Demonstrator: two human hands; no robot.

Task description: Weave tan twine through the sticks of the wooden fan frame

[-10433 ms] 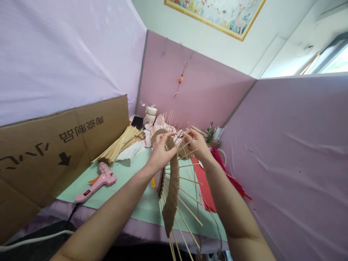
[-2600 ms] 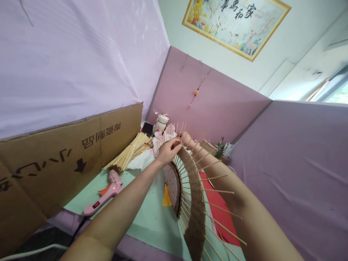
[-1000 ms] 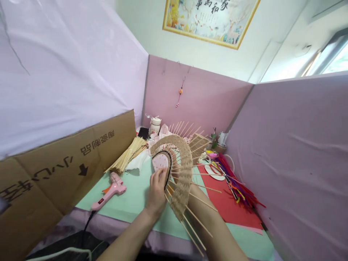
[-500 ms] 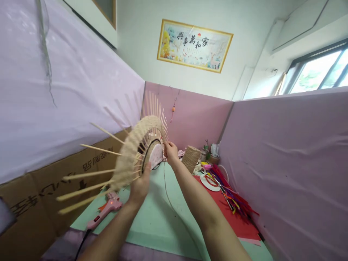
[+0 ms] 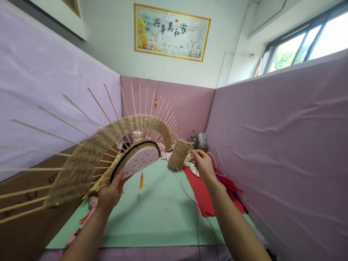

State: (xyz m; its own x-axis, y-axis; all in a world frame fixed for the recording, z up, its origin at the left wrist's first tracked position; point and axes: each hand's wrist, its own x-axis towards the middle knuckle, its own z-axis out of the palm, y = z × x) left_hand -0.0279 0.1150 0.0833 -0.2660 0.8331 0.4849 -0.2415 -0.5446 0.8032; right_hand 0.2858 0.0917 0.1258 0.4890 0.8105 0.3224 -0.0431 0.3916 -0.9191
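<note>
The left hand [image 5: 111, 191] is gripping one woven fan [image 5: 106, 136] — the right hand [image 5: 203, 164], well apart, is pinching one twine strand [image 5: 196, 186], one spool [image 5: 178, 155] sitting just beside.

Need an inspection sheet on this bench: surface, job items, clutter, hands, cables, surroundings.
Surface: pale green cover; red sheet lies on its right side.
Job items: woven piece with sticks radiating outward, held above the surface; cone of twine beyond the hands.
Clutter: colored stems at right; pink glue gun, partly hidden by the left forearm.
Left hand: grips the woven piece near its dotted panel.
Right hand: fingers pinch a twine strand.
Cables: nothing seen.
Surroundings: purple partition, framed picture, window.
</note>
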